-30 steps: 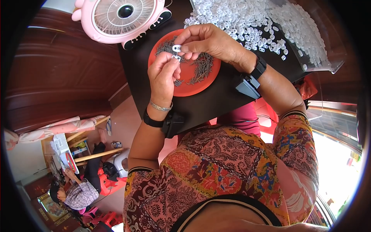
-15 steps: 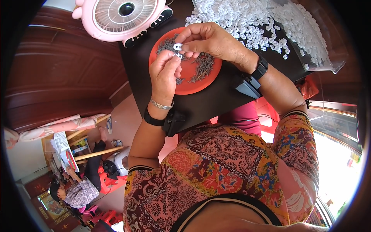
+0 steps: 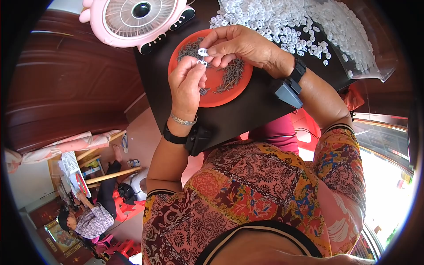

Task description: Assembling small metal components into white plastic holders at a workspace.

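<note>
"So, what's in the left grip (image 3: pixel 185 79)?"

"A small white piece (image 3: pixel 202 63), pinched between thumb and forefinger."

"And the right grip (image 3: pixel 243 46)?"

"Closed too, its thumb and fingers on a second piece (image 3: pixel 202 52), just beyond the left grip's fingertips."

"Do the two touch?"

"I can't tell. They're very close together, and the gap is too small to read."

"What's below both grips?"

"A red dish (image 3: pixel 212 102) with grey pins (image 3: pixel 232 77) scattered in it, on a dark bench (image 3: pixel 247 110)."

"And farther off?"

"Beyond the right grip and to its right, a heap (image 3: pixel 265 20) of loose white pieces. Beyond the left grip, to its left, a pink fan (image 3: pixel 126 20)."
</note>
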Demonstrator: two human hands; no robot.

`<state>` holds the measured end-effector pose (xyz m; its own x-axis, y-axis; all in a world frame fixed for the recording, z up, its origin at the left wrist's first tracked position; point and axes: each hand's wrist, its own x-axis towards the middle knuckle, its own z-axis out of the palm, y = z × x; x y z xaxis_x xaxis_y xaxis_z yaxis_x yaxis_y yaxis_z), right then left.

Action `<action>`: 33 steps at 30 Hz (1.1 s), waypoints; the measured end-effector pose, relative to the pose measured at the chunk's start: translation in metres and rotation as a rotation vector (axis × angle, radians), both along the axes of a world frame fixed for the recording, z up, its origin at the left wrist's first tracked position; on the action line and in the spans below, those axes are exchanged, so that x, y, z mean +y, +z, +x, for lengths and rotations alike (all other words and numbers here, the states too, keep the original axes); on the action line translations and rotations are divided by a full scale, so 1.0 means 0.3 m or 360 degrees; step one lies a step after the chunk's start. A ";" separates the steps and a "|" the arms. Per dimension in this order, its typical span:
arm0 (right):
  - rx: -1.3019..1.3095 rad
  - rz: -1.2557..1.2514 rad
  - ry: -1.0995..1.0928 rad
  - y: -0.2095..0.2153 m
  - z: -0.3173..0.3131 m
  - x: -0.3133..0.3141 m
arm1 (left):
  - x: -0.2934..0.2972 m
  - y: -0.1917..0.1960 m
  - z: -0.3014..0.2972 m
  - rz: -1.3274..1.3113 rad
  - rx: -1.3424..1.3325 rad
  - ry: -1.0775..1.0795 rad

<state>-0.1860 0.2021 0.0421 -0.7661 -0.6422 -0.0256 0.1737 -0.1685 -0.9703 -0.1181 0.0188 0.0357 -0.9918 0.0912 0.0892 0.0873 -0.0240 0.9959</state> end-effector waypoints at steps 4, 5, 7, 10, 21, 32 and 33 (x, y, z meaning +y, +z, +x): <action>0.0032 0.0034 -0.0021 0.002 0.004 -0.003 | 0.000 0.000 0.000 0.0010 -0.0007 -0.0004; 0.0047 0.0030 -0.0028 0.002 0.004 -0.003 | 0.001 0.001 0.000 0.0009 -0.0006 -0.0004; 0.0063 0.0024 -0.0035 0.003 0.006 -0.003 | 0.002 0.001 0.000 0.0008 0.0017 -0.0014; 0.0078 0.0037 -0.0065 0.006 0.008 -0.003 | 0.002 -0.002 0.000 -0.0005 0.0030 -0.0008; 0.0306 0.0150 -0.0064 0.013 0.022 -0.009 | 0.003 -0.003 -0.001 -0.0017 -0.0022 0.0016; 0.0476 0.0157 -0.0098 -0.003 0.037 -0.026 | 0.003 -0.006 -0.004 -0.0036 -0.0081 0.0031; 0.0518 0.0184 -0.0087 -0.003 0.036 -0.026 | 0.002 -0.007 -0.004 -0.0013 -0.0093 0.0031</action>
<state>-0.1752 0.1944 0.0411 -0.7793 -0.6070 0.1557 -0.1545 -0.0547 -0.9865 -0.1193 0.0194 0.0335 -0.9969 0.0725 0.0304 0.0294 -0.0150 0.9995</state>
